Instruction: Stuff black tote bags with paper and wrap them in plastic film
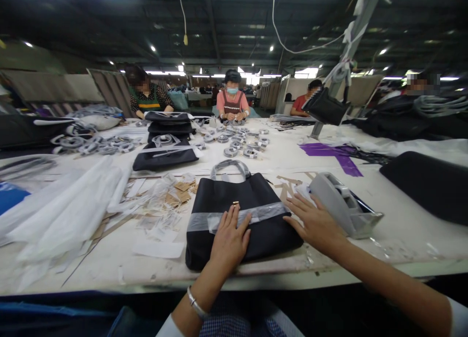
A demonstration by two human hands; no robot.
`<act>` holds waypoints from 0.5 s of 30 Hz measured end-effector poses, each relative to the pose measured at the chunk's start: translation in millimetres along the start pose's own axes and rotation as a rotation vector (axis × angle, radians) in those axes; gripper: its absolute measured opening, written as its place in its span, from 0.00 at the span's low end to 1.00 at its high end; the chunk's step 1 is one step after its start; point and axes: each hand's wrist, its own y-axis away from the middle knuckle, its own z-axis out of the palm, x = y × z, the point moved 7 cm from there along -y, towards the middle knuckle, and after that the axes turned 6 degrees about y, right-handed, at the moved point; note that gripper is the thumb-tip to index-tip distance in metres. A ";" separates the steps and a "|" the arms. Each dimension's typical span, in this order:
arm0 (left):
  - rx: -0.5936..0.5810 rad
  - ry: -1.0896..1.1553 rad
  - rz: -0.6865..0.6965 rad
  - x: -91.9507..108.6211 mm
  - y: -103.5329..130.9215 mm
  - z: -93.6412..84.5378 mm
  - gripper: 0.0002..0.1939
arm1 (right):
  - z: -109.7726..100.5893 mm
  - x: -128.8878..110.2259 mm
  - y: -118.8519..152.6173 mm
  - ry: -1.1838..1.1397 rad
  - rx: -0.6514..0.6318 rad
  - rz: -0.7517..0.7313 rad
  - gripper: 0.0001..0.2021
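Observation:
A black handbag (215, 196) lies on the table in front of me, its wrapped grey handles (231, 167) pointing away. A translucent plastic strip (265, 212) runs across its front, just below a small gold clasp (236, 203). My left hand (231, 237) rests flat on the bag and strip with its fingers stretched out. At the bag's right edge, my right hand (312, 220) is spread, fingertips near the end of the strip. Close beyond that hand stands a grey tape dispenser (340, 203).
White plastic sheets (69, 215) and loose brown tags (179, 193) lie to the left. Black bags (166, 157) are stacked farther back, beside several coiled grey handles (237, 144). A metal post (338, 74) rises at right, near purple tape (331, 154). Co-workers (233, 101) sit across the table.

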 end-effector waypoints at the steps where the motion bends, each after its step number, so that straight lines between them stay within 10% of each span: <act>1: 0.002 0.002 0.006 0.1 0.0 0.3 0.24 | 5.2 3.0 5.0 -0.059 -0.013 0.046 0.24; 7: -0.015 0.182 -0.024 -7.6 -5.6 -7.5 0.27 | 31.6 7.2 28.7 -0.379 -0.088 0.178 0.31; 15: 0.128 0.141 -0.057 -15.3 20.1 -73.0 0.19 | 37.6 -1.4 32.6 -0.402 -0.046 0.152 0.31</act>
